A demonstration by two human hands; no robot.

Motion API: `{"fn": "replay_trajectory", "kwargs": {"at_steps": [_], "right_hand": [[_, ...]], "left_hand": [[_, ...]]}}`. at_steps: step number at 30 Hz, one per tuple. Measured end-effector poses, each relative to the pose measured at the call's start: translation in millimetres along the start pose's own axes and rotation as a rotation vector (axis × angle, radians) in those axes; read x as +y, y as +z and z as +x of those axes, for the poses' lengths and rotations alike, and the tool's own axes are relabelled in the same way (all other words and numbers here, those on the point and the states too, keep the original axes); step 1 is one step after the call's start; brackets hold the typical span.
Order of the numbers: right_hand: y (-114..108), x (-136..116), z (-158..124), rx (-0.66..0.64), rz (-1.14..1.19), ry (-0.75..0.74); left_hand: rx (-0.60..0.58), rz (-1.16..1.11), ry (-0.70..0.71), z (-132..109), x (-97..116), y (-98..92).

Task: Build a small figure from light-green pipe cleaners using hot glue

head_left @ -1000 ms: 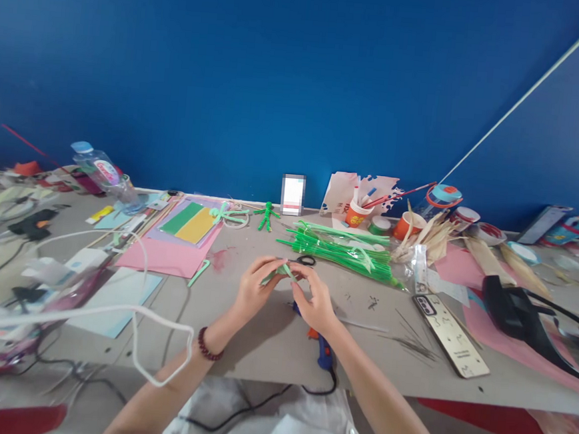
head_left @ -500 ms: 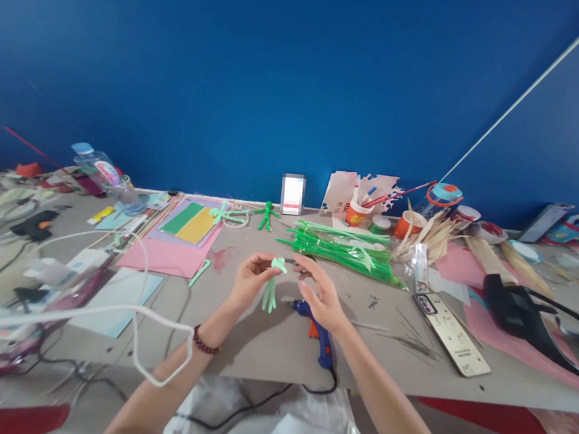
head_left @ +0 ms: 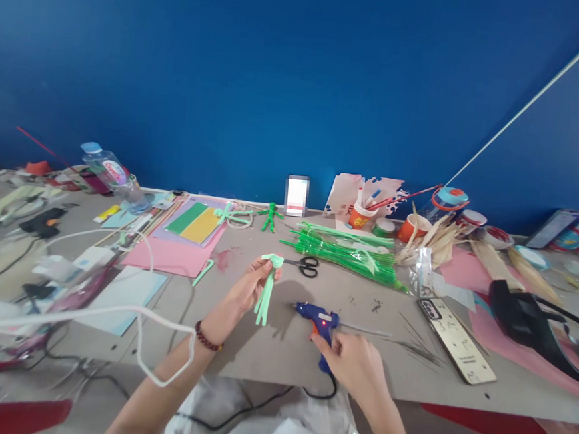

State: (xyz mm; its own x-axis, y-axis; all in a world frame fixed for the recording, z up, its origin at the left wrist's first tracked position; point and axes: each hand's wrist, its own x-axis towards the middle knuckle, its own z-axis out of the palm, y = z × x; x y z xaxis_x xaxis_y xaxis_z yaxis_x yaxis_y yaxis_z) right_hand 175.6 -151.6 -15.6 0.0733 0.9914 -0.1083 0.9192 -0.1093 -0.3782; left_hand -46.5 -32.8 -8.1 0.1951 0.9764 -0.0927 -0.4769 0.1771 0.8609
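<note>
My left hand pinches a light green pipe-cleaner piece, its top knotted and its several strands hanging down. At the front of the table, my right hand is closed at the handle of a blue glue gun with an orange trigger and a lit red light. The glue gun's nozzle points left, and a clear glue stick sticks out of its back. Black-handled scissors lie just beyond the knotted top. Farther back stands a small green pipe-cleaner figure.
Behind the hands lies a bag of green pipe cleaners. A phone rests at right, near thin dark stems. Coloured sheets and a light green figure are at left. A white cable loops across the left foreground.
My right hand has left the pipe-cleaner piece and scissors and come down to the glue gun's handle. The scissors now lie uncovered. My left hand still holds the piece, slightly lower.
</note>
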Motion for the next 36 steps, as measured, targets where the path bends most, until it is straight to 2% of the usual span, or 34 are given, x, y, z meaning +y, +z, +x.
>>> {"fn": "replay_trajectory", "kwargs": {"at_steps": [5,9,11,14,16,18,21,24,30,36], "right_hand": [[11,-1,-2,-0.002,0.039,0.018],[12,5,3,-0.015,0.221,0.029],[10,11,4,-0.084,0.442,0.062],[6,17,3,-0.276,0.855,0.215],[5,18,3,-0.325,1.117,0.274],[4,15,3,-0.325,1.347,0.243],[5,8,5,-0.343,1.581,0.111],[5,-3,10,-0.31,1.672,-0.001],[7,-21,18,-0.25,1.741,-0.123],[10,-27,20,-0.243,1.689,-0.112]], "left_hand": [[-0.071,0.191,0.098,1,-3,-8.6],[-0.08,0.222,0.117,3,0,-10.0],[-0.072,0.203,0.113,4,2,-9.5],[-0.056,0.144,0.097,4,3,-8.3],[-0.059,0.08,0.041,4,3,-7.3],[-0.073,0.02,-0.028,4,2,-5.8],[-0.094,-0.032,-0.065,3,0,-1.9],[-0.135,-0.041,-0.07,0,0,4.0],[-0.183,-0.098,-0.147,-4,0,9.4],[-0.224,-0.123,-0.198,-4,-6,5.9]]}}
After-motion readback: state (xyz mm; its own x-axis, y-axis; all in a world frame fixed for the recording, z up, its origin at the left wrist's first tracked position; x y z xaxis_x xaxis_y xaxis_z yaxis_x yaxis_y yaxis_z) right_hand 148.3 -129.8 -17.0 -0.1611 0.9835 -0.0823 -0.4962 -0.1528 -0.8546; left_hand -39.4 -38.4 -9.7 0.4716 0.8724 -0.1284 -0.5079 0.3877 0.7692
